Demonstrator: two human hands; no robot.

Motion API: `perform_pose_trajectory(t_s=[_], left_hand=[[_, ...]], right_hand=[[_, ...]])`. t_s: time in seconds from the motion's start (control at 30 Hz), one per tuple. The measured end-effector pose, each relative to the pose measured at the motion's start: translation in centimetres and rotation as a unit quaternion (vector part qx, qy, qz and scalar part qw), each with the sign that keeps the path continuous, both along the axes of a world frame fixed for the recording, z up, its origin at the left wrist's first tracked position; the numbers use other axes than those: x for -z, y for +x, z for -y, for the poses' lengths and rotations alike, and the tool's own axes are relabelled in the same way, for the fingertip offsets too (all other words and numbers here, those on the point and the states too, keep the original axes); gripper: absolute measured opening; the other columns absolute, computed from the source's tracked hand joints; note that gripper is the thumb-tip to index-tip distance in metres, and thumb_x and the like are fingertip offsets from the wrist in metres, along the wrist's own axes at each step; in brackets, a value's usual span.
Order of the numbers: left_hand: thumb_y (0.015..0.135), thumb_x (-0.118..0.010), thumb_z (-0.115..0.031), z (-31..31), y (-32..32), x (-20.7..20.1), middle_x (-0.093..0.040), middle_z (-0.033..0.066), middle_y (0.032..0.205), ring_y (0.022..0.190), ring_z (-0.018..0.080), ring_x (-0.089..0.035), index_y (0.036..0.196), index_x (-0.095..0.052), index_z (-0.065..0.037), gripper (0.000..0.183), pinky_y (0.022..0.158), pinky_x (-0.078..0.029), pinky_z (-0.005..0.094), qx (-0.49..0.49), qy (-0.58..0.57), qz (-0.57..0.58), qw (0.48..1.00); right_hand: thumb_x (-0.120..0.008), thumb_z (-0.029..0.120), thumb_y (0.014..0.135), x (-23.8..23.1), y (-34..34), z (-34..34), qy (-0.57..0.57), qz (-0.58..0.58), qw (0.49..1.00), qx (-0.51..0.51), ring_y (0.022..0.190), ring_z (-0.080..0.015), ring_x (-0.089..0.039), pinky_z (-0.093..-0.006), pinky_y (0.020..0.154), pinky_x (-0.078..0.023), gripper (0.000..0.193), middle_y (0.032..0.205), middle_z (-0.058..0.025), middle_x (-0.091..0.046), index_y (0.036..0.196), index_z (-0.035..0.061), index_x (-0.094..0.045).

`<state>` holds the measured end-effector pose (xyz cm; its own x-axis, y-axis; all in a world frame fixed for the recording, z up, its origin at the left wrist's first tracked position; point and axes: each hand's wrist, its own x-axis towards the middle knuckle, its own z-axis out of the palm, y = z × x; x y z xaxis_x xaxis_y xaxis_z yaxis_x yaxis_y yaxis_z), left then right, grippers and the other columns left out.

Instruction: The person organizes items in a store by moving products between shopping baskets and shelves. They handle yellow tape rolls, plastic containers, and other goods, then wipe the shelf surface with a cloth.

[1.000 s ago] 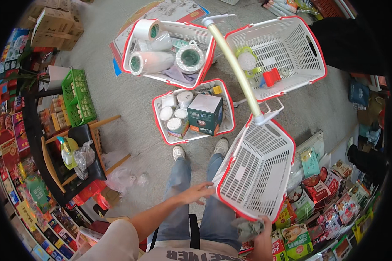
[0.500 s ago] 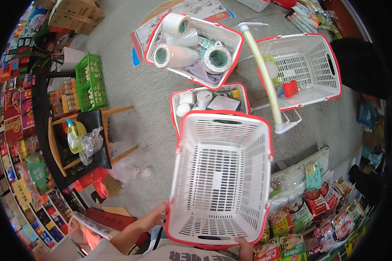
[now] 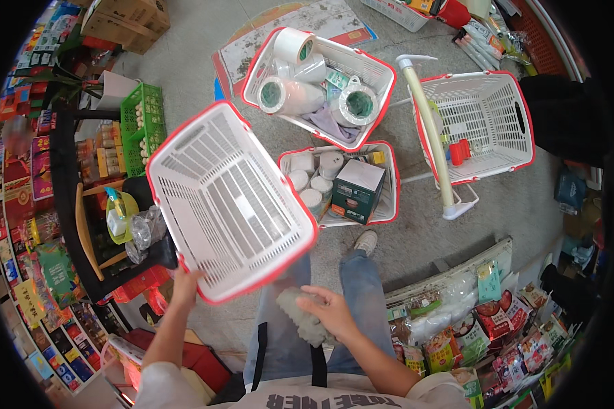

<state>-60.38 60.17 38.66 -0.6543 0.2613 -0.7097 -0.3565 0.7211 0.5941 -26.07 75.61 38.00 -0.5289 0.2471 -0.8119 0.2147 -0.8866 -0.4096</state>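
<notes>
My left hand (image 3: 187,285) is closed on the near left rim of a white plastic shopping basket (image 3: 233,204) with a red edge, held tilted at the left with nothing in it. In my right hand (image 3: 333,312) is a crumpled grey-green cloth (image 3: 303,316), held in front of my legs. Beyond my feet stands another red-rimmed basket (image 3: 397,204) with white round containers and a dark green box (image 3: 356,192). Farther off, a third basket (image 3: 387,82) carries a plastic film roll (image 3: 300,97) and tape rolls (image 3: 356,105).
To the right, a basket (image 3: 501,136) with a red item sits by a pale curved bar (image 3: 430,129). Packaged food (image 3: 498,313) lines the near right. A chair (image 3: 89,235) and a green egg crate (image 3: 153,126) stand left, before shelves of goods.
The empty basket has swung left and tilted, uncovering the dark green box and my legs. My right hand has left its near rim and now holds the cloth.
</notes>
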Motion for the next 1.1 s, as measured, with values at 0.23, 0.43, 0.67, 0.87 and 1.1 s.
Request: perform_pose_trajectory(t_s=[0.23,0.43,0.67,0.87,1.1], left_hand=[[0.081,-0.055,0.005,-10.7,-13.6,11.0,-0.064,0.0189,0.119,0.102,0.0316,-0.068,0.13,-0.05,0.008,0.049,0.086,-0.057,0.0411,-0.037,0.071,0.023,0.996],[0.089,-0.053,0.0,-17.1,-24.0,20.7,-0.053,0.0259,0.131,0.11,0.0446,-0.061,0.139,-0.033,0.01,0.055,0.081,-0.058,0.0651,-0.087,0.011,0.128,0.988],[0.094,-0.045,-0.004,-18.1,-31.7,28.5,-0.05,0.0273,0.136,0.118,0.0479,-0.057,0.146,-0.028,0.004,0.055,0.082,-0.056,0.0695,-0.119,0.035,0.141,0.982],[0.1,-0.043,-0.009,-23.2,-34.8,32.8,-0.046,0.0271,0.14,0.122,0.0464,-0.054,0.145,-0.029,0.006,0.049,0.091,-0.054,0.0658,-0.148,0.099,0.148,0.973],[0.097,-0.05,-0.001,-26.6,-36.5,35.0,-0.052,0.0186,0.133,0.12,0.0375,-0.056,0.141,-0.036,0.004,0.046,0.101,-0.051,0.0516,-0.175,0.166,0.128,0.962]], right_hand=[[-0.075,0.018,0.089,5.7,-0.3,-0.6,0.032,0.162,0.982,0.092,0.087,-0.009,-0.062,-0.0242,0.076,-0.048,0.033,0.099,-0.0051,-0.07,0.116,-0.0006,-0.069],[-0.072,0.012,0.09,10.9,-5.1,-2.9,0.037,0.238,0.956,0.164,0.085,-0.0098,-0.062,-0.025,0.078,-0.049,0.027,0.098,-0.0048,-0.07,0.112,-0.0024,-0.069],[-0.071,0.013,0.09,20.1,-14.5,-12.1,0.101,0.24,0.934,0.245,0.08,-0.0115,-0.063,-0.0267,0.071,-0.051,0.022,0.093,-0.0046,-0.07,0.107,-0.0006,-0.069],[-0.075,0.027,0.088,23.2,-18.9,-20.0,0.032,0.233,0.929,0.286,0.08,-0.014,-0.064,-0.0297,0.072,-0.053,0.038,0.095,-0.0063,-0.068,0.112,-0.0015,-0.067],[-0.072,0.029,0.091,27.4,-21.6,-23.1,-0.012,0.21,0.892,0.399,0.088,-0.0221,-0.066,-0.0375,0.079,-0.055,0.04,0.103,-0.01,-0.068,0.116,-0.001,-0.064]])
